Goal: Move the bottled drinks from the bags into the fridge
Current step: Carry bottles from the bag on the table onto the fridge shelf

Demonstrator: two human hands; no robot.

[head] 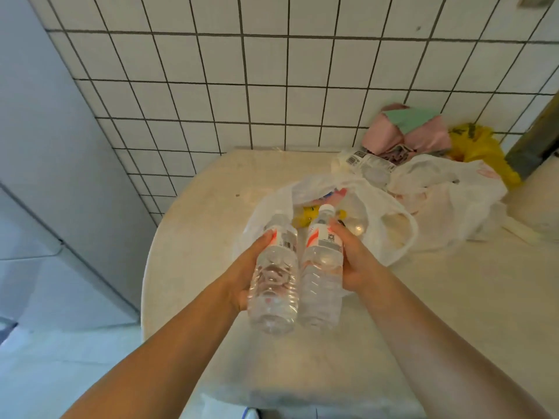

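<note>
I hold two clear water bottles with red and white labels above the counter, side by side and tilted away from me. My left hand (246, 272) grips the left bottle (273, 285) from its left side. My right hand (352, 258) grips the right bottle (322, 279), whose white cap points toward the bag. Just beyond them lies an open white plastic bag (390, 234) with yellow and red items inside. A second white bag (447, 192) sits further right. Another clear bottle (367, 164) lies on its side behind the bags. The grey fridge (51, 182) stands at the left.
The pale counter (205, 225) has a rounded left end next to the fridge. A white tiled wall (242, 86) rises behind it. Pink and green packets (405, 131) and a yellow bag (481, 146) are piled in the back right corner.
</note>
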